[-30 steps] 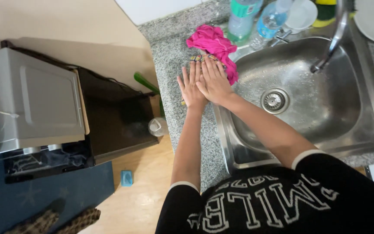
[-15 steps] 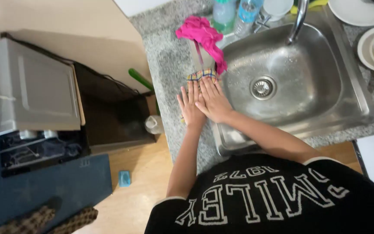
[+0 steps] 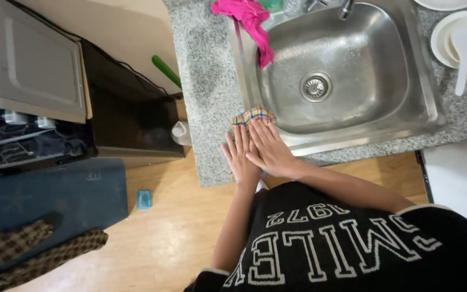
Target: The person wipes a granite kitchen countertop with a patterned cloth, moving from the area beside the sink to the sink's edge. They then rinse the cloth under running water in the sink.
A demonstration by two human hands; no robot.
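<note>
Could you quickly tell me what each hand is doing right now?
Left hand: open, flat on the plaid cloth.
Right hand: open, flat on the same cloth.

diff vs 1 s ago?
Both hands, left hand and right hand, slid the plaid cloth along the sink's rim toward the person, away from the pink cloth. Both palms stay flat on it; pink cloth unmoved.

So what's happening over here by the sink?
A person presses both hands flat on a small plaid cloth at the sink's front left corner. The left hand lies on the speckled counter, and the right hand overlaps it along the steel sink rim. A pink cloth hangs over the sink's left edge. White dishes and a spoon sit to the right.
</note>
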